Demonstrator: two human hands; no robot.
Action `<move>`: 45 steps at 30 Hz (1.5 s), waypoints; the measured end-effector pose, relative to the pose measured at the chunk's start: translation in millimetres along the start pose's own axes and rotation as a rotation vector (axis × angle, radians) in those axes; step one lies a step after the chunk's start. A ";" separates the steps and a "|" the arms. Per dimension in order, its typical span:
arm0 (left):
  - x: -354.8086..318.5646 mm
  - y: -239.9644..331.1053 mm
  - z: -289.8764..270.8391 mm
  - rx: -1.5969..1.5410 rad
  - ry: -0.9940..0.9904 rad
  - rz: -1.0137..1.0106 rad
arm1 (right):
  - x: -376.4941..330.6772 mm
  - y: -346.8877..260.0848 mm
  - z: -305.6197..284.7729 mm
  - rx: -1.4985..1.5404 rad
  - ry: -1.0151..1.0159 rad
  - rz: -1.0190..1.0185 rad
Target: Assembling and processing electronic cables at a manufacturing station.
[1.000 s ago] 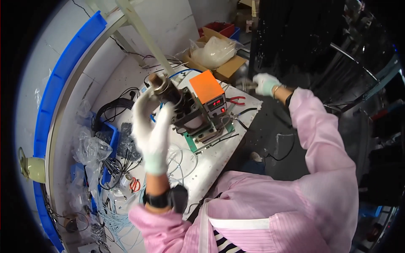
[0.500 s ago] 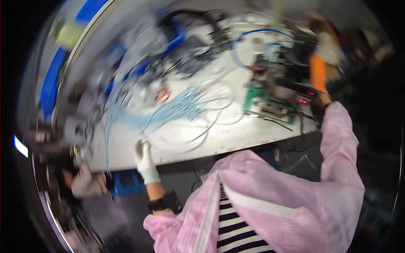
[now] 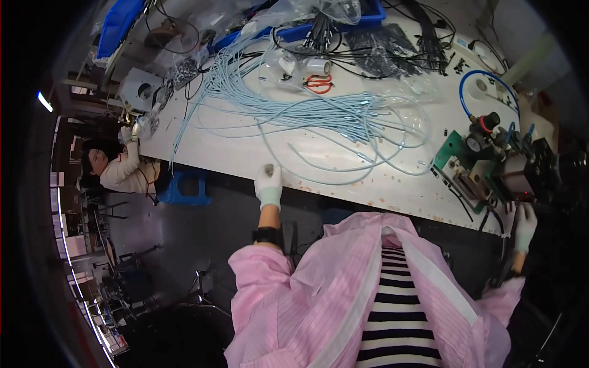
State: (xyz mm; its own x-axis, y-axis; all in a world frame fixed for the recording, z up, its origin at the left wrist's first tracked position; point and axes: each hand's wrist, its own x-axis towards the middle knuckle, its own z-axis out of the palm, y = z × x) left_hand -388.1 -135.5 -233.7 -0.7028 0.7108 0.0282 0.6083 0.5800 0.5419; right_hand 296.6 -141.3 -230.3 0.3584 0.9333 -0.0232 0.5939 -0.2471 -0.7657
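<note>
1. Dim workshop floor filled the lower left side, and a blue tray was seen at the upper left.
2. Near the left end of the white table was another person in a cream top, beside a blue stool.
3. On this table, the light-blue cables lay as a loose bundle, from the left part across the middle, and some loops came close to the front edge.
4. The left hand, in a white glove, was at the front edge, near these cables. Its fingers were bent, but I could not tell if they were closed on something.
5. Behind the bundle, a roll of tape lay beside red-handled scissors.
6. At the right end stood the machine with a green base. It carried a round gauge, whose marks were too small for reading, and a red light, also not readable.
7. The right hand, gloved in white as well, was just beside the machine. Its fingers pointed toward it; whether they gripped or only touched, I could not tell.
</note>
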 end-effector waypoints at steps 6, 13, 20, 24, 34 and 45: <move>75.2 25.4 62.1 0.272 -0.034 0.047 | -122.7 -107.6 21.3 0.044 -0.278 0.279; 93.0 2.2 51.1 0.049 -0.311 0.036 | -83.3 -246.5 198.0 -0.006 -0.547 -0.558; 27.4 26.0 -15.5 -0.721 -0.545 -0.082 | -82.2 -285.1 347.7 -0.513 -0.676 -0.771; 1.3 33.0 -31.7 -0.832 -0.674 -0.103 | -83.3 -278.7 363.2 -0.636 -0.740 -0.754; -43.7 121.4 -46.7 -0.917 -0.930 0.017 | -100.3 -306.7 230.2 0.427 -0.707 -0.200; -84.6 195.6 -44.1 -0.662 -0.739 1.087 | -116.9 -306.7 184.2 0.208 -0.972 -0.276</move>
State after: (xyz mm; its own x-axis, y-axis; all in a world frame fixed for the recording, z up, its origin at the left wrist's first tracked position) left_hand -225.9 -99.8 -93.1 0.4469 0.8239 0.3485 0.2833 -0.4998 0.8185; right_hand -60.1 -126.6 -111.2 -0.5637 0.7809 -0.2690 0.3976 -0.0290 -0.9171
